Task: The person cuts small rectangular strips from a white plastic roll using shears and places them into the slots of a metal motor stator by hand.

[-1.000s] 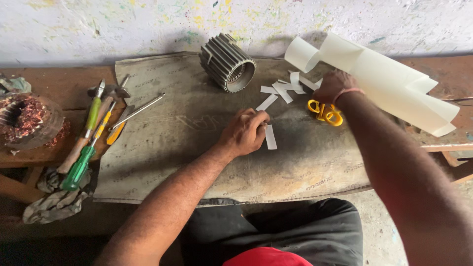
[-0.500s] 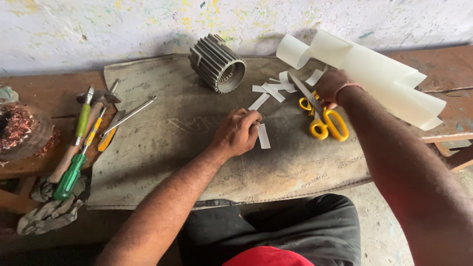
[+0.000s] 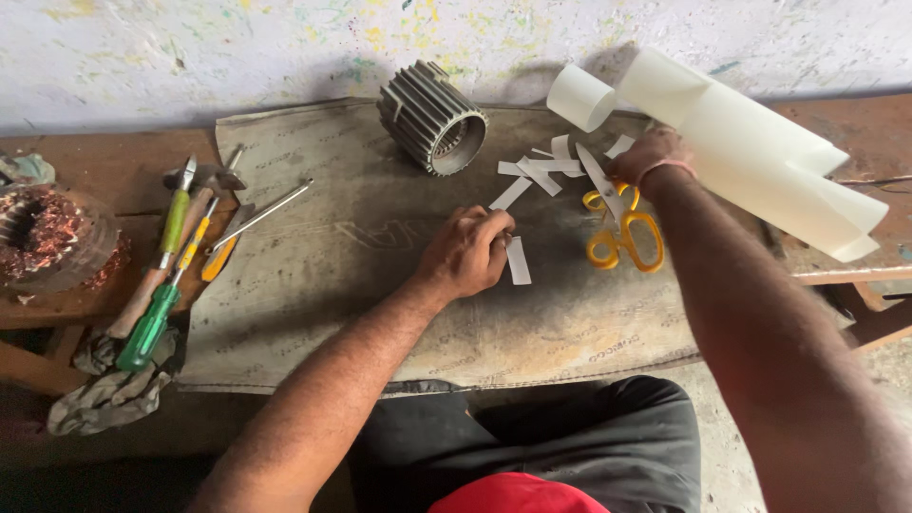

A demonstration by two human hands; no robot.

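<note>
One head view only: the left hand (image 3: 465, 255) is curled, fingertips pinching the top end of a white paper strip (image 3: 518, 260) whose long axis runs toward the person. Right hand (image 3: 648, 157), fingers closed, rests among some seven loose strips (image 3: 537, 171), just beyond one pair of yellow scissors (image 3: 622, 233), beside one ribbed metal stator (image 3: 432, 119) and one paper roll (image 3: 750, 152)
</note>
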